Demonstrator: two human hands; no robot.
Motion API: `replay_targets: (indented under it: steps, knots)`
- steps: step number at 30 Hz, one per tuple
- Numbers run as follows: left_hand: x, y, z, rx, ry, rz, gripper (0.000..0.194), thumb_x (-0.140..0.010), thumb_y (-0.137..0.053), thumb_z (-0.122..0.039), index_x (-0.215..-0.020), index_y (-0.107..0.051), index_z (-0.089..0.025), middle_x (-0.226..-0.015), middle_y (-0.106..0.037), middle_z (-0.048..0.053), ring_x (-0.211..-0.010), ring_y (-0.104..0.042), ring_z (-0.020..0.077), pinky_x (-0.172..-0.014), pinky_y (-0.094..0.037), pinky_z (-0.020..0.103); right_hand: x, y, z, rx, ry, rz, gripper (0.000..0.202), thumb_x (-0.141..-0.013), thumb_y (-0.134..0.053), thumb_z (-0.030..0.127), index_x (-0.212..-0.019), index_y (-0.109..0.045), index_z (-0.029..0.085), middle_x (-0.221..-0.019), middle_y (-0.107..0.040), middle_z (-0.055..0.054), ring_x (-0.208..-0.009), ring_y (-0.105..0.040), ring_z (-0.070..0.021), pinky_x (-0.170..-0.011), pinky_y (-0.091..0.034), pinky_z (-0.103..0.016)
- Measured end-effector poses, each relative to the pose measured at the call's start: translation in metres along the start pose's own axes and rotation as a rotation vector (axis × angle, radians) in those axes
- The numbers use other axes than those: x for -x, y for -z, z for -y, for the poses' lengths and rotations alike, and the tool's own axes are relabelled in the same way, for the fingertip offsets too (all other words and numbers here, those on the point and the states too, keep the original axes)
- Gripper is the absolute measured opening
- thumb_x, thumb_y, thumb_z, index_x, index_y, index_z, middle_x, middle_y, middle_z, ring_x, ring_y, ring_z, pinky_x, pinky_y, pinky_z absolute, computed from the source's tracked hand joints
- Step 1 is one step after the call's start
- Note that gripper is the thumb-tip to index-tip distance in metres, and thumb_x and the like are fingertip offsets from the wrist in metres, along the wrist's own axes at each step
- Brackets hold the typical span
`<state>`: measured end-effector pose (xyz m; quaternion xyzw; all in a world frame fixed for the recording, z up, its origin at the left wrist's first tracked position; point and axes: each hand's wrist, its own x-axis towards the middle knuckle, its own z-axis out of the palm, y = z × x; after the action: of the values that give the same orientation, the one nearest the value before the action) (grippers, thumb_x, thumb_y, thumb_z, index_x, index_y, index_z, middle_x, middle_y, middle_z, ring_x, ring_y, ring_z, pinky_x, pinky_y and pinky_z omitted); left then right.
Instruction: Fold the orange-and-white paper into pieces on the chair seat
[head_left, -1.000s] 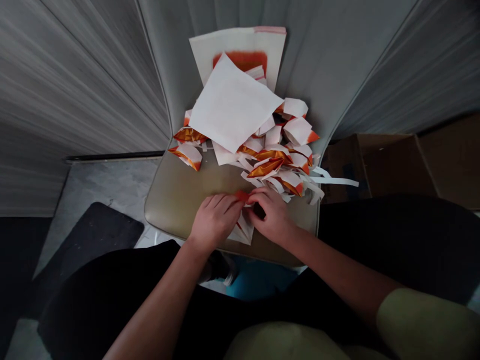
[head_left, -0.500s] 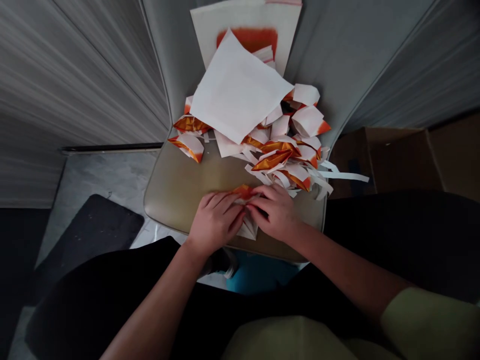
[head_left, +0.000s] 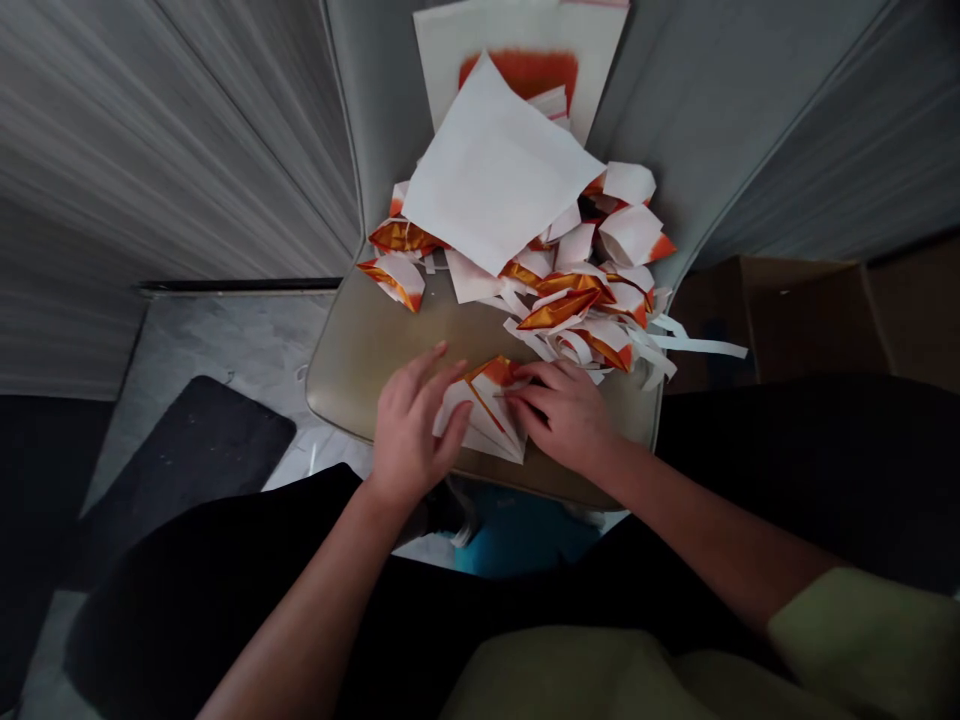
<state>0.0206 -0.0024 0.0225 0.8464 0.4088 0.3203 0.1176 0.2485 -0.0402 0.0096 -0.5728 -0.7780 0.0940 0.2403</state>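
A partly folded sheet of paper point(head_left: 487, 415), white with an orange and gold tip, lies near the front edge of the chair seat. My left hand point(head_left: 414, 425) is at its left side with fingers spread and slightly raised. On the paper's right edge rests my right hand point(head_left: 566, 412), its thumb and fingers closed on that edge. Just beyond lie several folded paper pieces point(head_left: 562, 308) in white, orange and gold, with loose white strips among them. Over part of this pile is a flat white paper sheet point(head_left: 499, 165).
The chair seat point(head_left: 360, 350) holds the papers. Against its backrest leans a white sheet with a red-orange patch point(head_left: 517, 65). A cardboard box point(head_left: 810, 320) stands to the right on the floor. A dark mat point(head_left: 191, 455) lies at the left, and something blue point(head_left: 517, 530) is below the seat.
My left hand has let go of the paper and spread its fingers to the left, uncovering the folds. My right hand stays at the right edge. The whole view has shifted slightly.
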Motion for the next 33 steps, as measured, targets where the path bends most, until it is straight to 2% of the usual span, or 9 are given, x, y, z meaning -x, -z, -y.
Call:
replay_targets:
  steps: [2,5,9,15,19,24,33]
  knots:
    - [0.005,0.007,0.001,-0.054,0.11,-0.051,0.026,-0.1,-0.057,-0.025,-0.124,-0.062,-0.017,-0.124,-0.068,0.014,-0.115,-0.065,0.0271,-0.098,-0.053,0.044,-0.002,-0.001,0.001,-0.007,-0.012,-0.02,0.022,-0.098,-0.059,0.029,-0.095,-0.08,0.023,-0.108,-0.074,-0.009,-0.094,-0.062,-0.0276,-0.087,-0.051,-0.049]
    - [0.017,0.009,0.001,-0.116,0.2,-0.006,0.02,-0.098,-0.06,-0.028,-0.114,-0.065,-0.017,-0.109,-0.07,0.012,-0.102,-0.066,0.0275,-0.09,-0.055,0.044,-0.004,-0.003,0.002,-0.015,-0.023,-0.034,0.022,-0.098,-0.058,0.029,-0.093,-0.079,0.023,-0.106,-0.073,-0.009,-0.094,-0.062,-0.0271,-0.088,-0.051,-0.049]
    - [0.031,-0.001,0.0,-0.134,0.172,0.034,0.03,-0.098,-0.062,-0.034,-0.122,-0.065,-0.016,-0.116,-0.069,0.013,-0.103,-0.065,0.0283,-0.091,-0.055,0.045,-0.005,-0.004,0.002,-0.004,-0.015,-0.056,0.024,-0.099,-0.057,0.029,-0.09,-0.078,0.02,-0.106,-0.074,-0.011,-0.094,-0.063,-0.0279,-0.089,-0.051,-0.049]
    - [0.035,-0.014,0.002,-0.184,0.171,-0.031,0.03,-0.094,-0.07,-0.04,-0.116,-0.069,-0.019,-0.112,-0.071,0.01,-0.101,-0.066,0.027,-0.09,-0.053,0.043,-0.007,-0.007,0.001,0.003,-0.021,-0.066,0.021,-0.096,-0.058,0.025,-0.086,-0.076,0.021,-0.102,-0.073,-0.011,-0.092,-0.063,-0.0282,-0.088,-0.05,-0.049]
    - [0.037,-0.015,0.0,-0.213,0.151,-0.048,0.028,-0.094,-0.07,-0.037,-0.115,-0.068,-0.019,-0.115,-0.072,0.011,-0.102,-0.066,0.0272,-0.087,-0.053,0.041,-0.007,-0.008,0.0,0.018,0.0,-0.086,0.023,-0.098,-0.056,0.026,-0.087,-0.075,0.02,-0.101,-0.073,-0.011,-0.092,-0.063,-0.0276,-0.088,-0.05,-0.047]
    - [0.042,-0.014,-0.001,-0.296,0.097,-0.061,0.017,-0.096,-0.067,-0.037,-0.102,-0.069,-0.021,-0.117,-0.073,0.009,-0.097,-0.067,0.0253,-0.081,-0.051,0.038,-0.005,-0.008,0.0,0.04,0.029,-0.071,0.02,-0.098,-0.057,0.028,-0.098,-0.076,0.021,-0.102,-0.071,-0.011,-0.094,-0.062,-0.0275,-0.089,-0.05,-0.047]
    - [0.043,-0.013,-0.001,-0.328,0.076,-0.023,0.023,-0.095,-0.068,-0.041,-0.105,-0.071,-0.021,-0.122,-0.073,0.011,-0.101,-0.066,0.0281,-0.083,-0.051,0.042,-0.003,-0.01,0.003,0.076,0.035,-0.076,0.019,-0.097,-0.058,0.028,-0.097,-0.076,0.022,-0.103,-0.07,-0.01,-0.094,-0.06,-0.0275,-0.088,-0.049,-0.047]
